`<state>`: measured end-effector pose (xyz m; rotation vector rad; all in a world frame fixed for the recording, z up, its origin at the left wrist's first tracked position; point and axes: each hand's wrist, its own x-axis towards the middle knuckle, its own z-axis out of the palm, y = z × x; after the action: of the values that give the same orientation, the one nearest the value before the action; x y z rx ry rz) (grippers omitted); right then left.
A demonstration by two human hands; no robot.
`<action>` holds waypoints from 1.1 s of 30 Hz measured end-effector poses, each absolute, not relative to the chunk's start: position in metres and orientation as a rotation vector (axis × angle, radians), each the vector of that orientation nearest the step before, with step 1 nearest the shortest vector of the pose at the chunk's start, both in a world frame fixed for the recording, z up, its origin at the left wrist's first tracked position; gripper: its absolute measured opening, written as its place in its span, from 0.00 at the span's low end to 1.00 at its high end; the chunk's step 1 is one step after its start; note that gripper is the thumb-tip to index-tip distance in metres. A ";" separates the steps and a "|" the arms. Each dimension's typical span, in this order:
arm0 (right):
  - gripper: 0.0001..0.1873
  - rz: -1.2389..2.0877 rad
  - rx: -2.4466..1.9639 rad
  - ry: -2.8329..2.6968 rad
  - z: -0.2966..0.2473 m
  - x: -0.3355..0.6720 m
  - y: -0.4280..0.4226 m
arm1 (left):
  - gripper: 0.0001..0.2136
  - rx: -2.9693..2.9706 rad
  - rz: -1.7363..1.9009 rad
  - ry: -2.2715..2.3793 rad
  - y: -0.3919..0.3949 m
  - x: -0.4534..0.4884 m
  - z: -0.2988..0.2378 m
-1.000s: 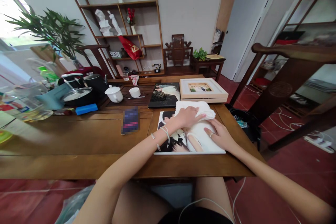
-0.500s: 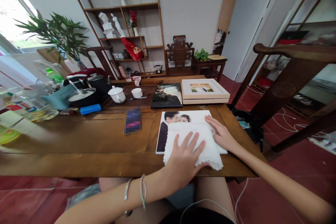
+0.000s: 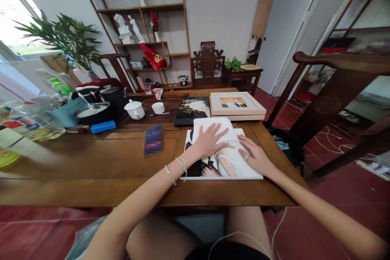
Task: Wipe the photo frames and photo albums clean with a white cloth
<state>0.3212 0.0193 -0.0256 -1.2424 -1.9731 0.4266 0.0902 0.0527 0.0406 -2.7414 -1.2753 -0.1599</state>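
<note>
A white photo panel (image 3: 227, 166) printed with a couple lies flat at the front right of the wooden table. My left hand (image 3: 209, 141), fingers spread, presses flat on a white cloth (image 3: 229, 124) that covers the panel's upper part. The cloth's far edge reaches past the panel's back edge. At the panel's right side my right hand (image 3: 256, 157) rests flat with extended fingers and a ring on one of them. Much of the picture under the cloth is hidden.
Behind the panel lie a dark photo panel (image 3: 191, 110) and a pale framed picture (image 3: 236, 105). A blurred dark blue packet (image 3: 153, 141) is to the left. A white lidded cup (image 3: 134, 109), black pan (image 3: 93, 112) and blue block (image 3: 103, 126) stand farther left. A wooden chair (image 3: 329, 101) is at right.
My left hand has slid the cloth away from me, from the panel's near edge to its far edge, uncovering the lower picture. My right hand has stayed at the right side.
</note>
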 end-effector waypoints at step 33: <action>0.23 0.408 -1.212 -1.997 -0.028 0.323 0.019 | 0.29 -2.691 -0.249 -1.290 -0.002 0.088 0.030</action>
<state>0.3231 0.0191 -0.0277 -1.2119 -1.9970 0.4082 0.0883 -0.0025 0.0301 -2.6914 -1.2902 -0.2493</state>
